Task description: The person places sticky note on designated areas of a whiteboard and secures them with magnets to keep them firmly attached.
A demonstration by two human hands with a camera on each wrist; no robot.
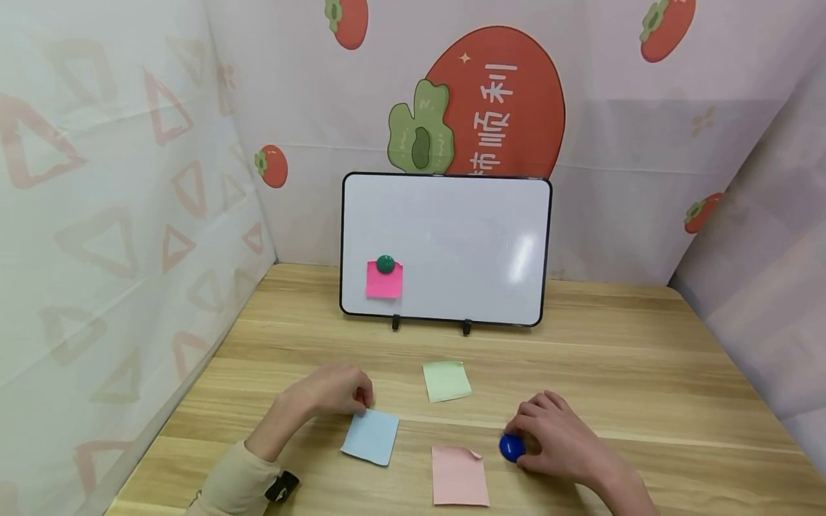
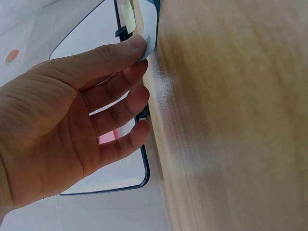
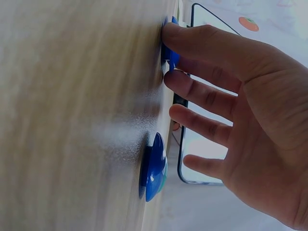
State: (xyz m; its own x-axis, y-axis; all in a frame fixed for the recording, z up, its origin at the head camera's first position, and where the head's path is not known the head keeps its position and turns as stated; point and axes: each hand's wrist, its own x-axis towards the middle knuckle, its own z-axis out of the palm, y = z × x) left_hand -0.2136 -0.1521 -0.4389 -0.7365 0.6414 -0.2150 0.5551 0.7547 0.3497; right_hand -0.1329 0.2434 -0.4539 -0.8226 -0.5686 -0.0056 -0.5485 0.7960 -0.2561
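My left hand (image 1: pixel 332 389) pinches the upper corner of a light blue sticky note (image 1: pixel 371 437) between thumb and index finger. In the left wrist view the note's corner (image 2: pixel 150 24) shows at the thumb tip of that hand (image 2: pixel 72 106). On the right, my right hand (image 1: pixel 558 438) holds a round blue magnet (image 1: pixel 513 448) at the tabletop by thumb and fingertips. A second blue magnet (image 3: pixel 155 168) lies below the right hand (image 3: pixel 240 106) in the right wrist view, with a bit of green behind it; the head view hides both.
A whiteboard (image 1: pixel 452 244) stands at the back on small black feet. A green magnet (image 1: pixel 385 264) sits over a bright pink note (image 1: pixel 384 285) on it. Pale green (image 1: pixel 447 381) and pale pink (image 1: pixel 459 476) notes lie on the wooden table (image 1: pixel 619 358) between the hands.
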